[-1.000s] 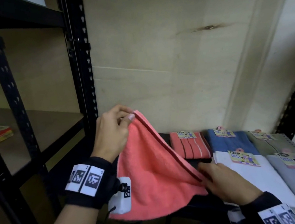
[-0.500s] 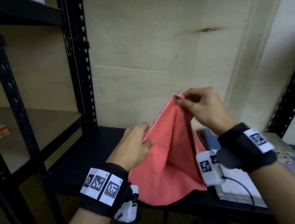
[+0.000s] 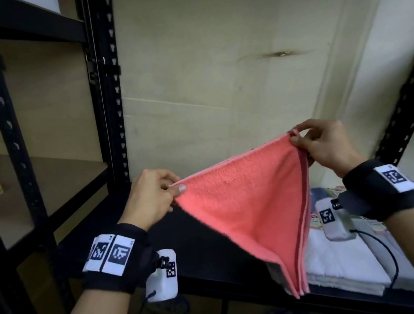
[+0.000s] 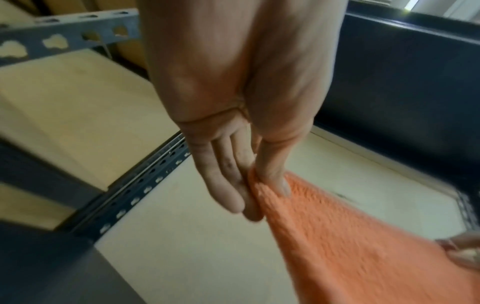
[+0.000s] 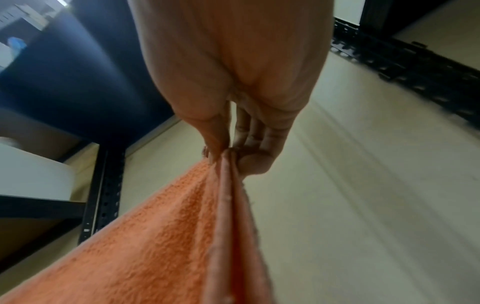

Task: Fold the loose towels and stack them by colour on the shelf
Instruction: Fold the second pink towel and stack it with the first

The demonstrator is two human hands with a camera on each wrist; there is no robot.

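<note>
left hand [image 3: 150,195] pinching coral towel [image 3: 249,214] corner | right hand [image 3: 327,147] pinching opposite corner, higher | towel hanging doubled above black shelf [image 3: 207,256]

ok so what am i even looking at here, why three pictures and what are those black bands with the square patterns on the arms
There is no machine here: a person is folding towels with bare hands. The black bands strap a small camera to each wrist, and the squares on them are printed markers.

The big picture comes from a camera on the person's head, looking down at both hands. The other two come from the wrist cameras, each looking along its own hand to the fingers.

The left hand and the right hand each pinch one top corner of a pink towel, held up so it hangs to a point over a black shelf. The wrist views show the same pinches close up.

On the shelf, lower right, lies a folded white towel, with other labelled towels mostly hidden behind the right arm.
</note>
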